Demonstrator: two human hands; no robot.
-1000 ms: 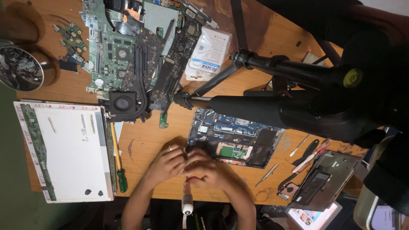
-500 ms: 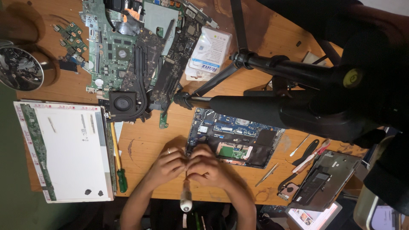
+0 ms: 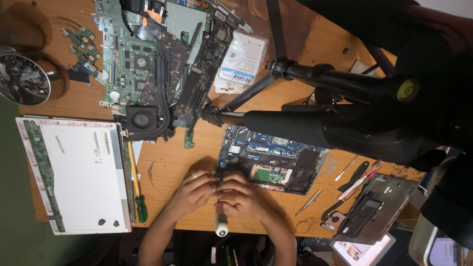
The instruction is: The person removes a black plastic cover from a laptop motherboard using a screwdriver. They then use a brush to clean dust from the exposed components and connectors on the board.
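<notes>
My left hand [image 3: 193, 191], a ring on one finger, and my right hand [image 3: 245, 199] are pressed together at the near left corner of a blue laptop board [image 3: 276, 160] on the wooden table [image 3: 172, 167]. Both hands close around a screwdriver [image 3: 221, 224] with a white-capped handle. The handle sticks out toward me between my wrists. Its tip points at the board's corner and is hidden by my fingers.
A bare screen panel [image 3: 74, 172] lies at left with a green-handled screwdriver [image 3: 140, 207] beside it. A green motherboard with fan [image 3: 143, 64], a white packet [image 3: 244, 59] and a metal bowl [image 3: 22, 81] sit farther off. A black tripod [image 3: 320, 123] crosses above the board. Tweezers [image 3: 308, 202] and a laptop cover [image 3: 369, 212] lie at right.
My hands stay clasped at the board's corner. The screwdriver's handle has shifted slightly, a little to the right and closer to my hands.
</notes>
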